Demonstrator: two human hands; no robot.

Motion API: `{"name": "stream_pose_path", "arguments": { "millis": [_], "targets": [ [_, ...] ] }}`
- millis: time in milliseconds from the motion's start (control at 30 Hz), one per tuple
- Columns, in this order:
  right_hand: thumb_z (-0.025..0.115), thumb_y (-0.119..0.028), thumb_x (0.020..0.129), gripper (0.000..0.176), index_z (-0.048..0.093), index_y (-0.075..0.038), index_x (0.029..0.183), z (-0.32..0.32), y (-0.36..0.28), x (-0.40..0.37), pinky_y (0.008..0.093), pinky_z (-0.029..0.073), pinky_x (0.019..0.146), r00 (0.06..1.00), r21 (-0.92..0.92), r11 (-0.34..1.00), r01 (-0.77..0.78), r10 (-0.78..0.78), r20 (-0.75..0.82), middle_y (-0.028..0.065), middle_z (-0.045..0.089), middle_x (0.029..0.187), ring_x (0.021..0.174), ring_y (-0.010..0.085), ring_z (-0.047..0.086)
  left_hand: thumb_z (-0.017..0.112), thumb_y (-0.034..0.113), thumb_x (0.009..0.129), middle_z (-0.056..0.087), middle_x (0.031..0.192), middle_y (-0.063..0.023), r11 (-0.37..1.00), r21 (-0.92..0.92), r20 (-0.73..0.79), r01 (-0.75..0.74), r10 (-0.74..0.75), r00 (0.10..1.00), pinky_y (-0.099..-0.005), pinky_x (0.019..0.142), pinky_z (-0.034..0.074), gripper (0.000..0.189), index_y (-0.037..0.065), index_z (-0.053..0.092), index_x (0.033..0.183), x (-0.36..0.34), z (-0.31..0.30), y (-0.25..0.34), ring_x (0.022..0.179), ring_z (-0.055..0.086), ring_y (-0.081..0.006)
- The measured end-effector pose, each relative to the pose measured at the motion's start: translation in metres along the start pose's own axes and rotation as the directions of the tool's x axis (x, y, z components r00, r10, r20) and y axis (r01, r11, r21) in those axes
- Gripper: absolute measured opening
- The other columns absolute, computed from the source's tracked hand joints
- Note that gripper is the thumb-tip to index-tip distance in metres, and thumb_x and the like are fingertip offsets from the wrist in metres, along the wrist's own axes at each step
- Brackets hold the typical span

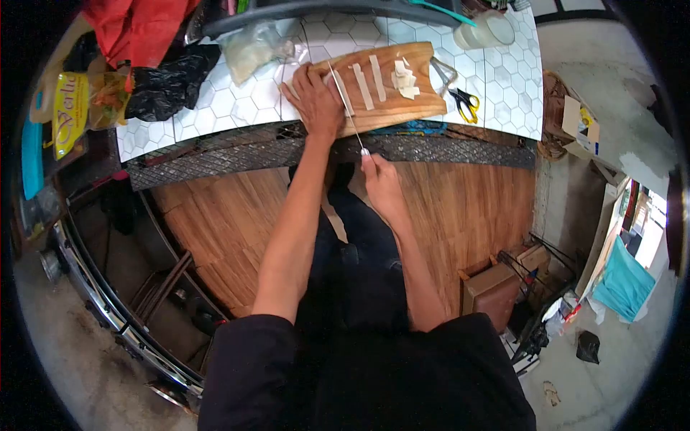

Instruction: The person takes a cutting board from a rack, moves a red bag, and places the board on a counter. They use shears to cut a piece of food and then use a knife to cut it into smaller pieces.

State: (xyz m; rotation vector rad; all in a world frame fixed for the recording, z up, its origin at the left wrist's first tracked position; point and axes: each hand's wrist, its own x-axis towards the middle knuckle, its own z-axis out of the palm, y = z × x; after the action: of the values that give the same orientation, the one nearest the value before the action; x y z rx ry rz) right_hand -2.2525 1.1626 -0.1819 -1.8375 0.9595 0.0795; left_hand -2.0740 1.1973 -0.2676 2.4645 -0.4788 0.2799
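Note:
A wooden cutting board (399,108) lies on the white hexagon-patterned counter. My left hand (316,100) rests on the board's left end with its fingers spread; what lies beneath the palm is hidden. In my right hand (382,185) is a knife (357,131), gripped by the handle at the near edge, its thin blade running across the board beside my left hand. Right by the blade is a pale flat strip (342,90). Two similar strips (377,77) lie apart to the right, and beyond them is a small pile of cut pale pieces (405,79).
Scissors (466,105) with yellow-and-black handles and a metal triangular piece (444,73) lie right of the board. A cloudy cup (485,32) stands at the back right. Left are a clear plastic bag (251,54), a black bag (169,82) and a yellow packet (70,115).

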Motion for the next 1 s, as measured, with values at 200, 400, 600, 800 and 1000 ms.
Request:
{"name": "stream_pose_path", "arguments": {
  "millis": [200,400,600,800,1000],
  "targets": [
    [0.047,-0.032,0.101,0.039,0.059,0.003,0.092,-0.003,-0.005,-0.001,0.0478,0.045,0.071,0.996,0.029,0.996,-0.083,0.083,0.028,0.0295,0.059,0.082,0.081,0.0457,0.055,0.051,0.027,0.094,0.047,0.131,-0.0144,0.999,0.016,0.026,-0.048,0.047,0.999,-0.0590,0.114,0.010,0.030,0.001,0.057,0.109,0.002,-0.002,0.000,0.132,0.037,-0.0302],
    [0.044,-0.032,0.101,0.036,0.058,0.002,0.098,0.005,-0.011,-0.006,0.0555,0.043,0.078,0.993,-0.002,0.993,-0.119,0.119,0.025,0.0344,0.060,0.092,0.094,0.0551,0.053,0.050,0.026,0.095,0.047,0.133,-0.0154,0.996,0.076,0.042,-0.054,0.051,0.998,-0.0571,0.115,0.009,0.030,0.001,0.057,0.110,0.003,-0.005,0.003,0.132,0.036,-0.0301],
    [0.043,-0.033,0.102,0.037,0.056,0.001,0.098,0.016,0.001,0.000,0.0552,0.043,0.077,0.998,0.062,0.996,-0.058,0.057,0.011,0.0322,0.061,0.095,0.096,0.0550,0.052,0.051,0.025,0.095,0.048,0.131,-0.0164,0.989,0.124,0.029,-0.081,0.078,0.997,-0.0570,0.115,0.010,0.028,0.001,0.056,0.110,0.003,-0.004,0.003,0.132,0.036,-0.0308],
    [0.043,-0.033,0.102,0.037,0.056,0.002,0.099,0.019,0.008,-0.006,0.0553,0.043,0.077,0.995,0.110,0.989,-0.095,0.091,0.042,0.0322,0.061,0.094,0.095,0.0547,0.052,0.048,0.026,0.098,0.046,0.132,-0.0165,0.990,0.109,0.047,-0.090,0.085,0.995,-0.0604,0.113,0.014,0.033,-0.002,0.050,0.115,0.002,-0.007,0.003,0.131,0.036,-0.0321],
    [0.043,-0.033,0.103,0.037,0.055,0.002,0.100,0.021,0.019,-0.005,0.0507,0.044,0.075,0.993,0.144,0.984,-0.104,0.096,0.065,0.0314,0.060,0.091,0.095,0.0538,0.053,0.049,0.025,0.097,0.049,0.130,-0.0164,0.992,0.097,0.080,-0.082,0.074,0.994,-0.0580,0.114,0.012,0.028,0.001,0.054,0.110,0.004,-0.007,0.002,0.128,0.040,-0.0323]
  ]
}}
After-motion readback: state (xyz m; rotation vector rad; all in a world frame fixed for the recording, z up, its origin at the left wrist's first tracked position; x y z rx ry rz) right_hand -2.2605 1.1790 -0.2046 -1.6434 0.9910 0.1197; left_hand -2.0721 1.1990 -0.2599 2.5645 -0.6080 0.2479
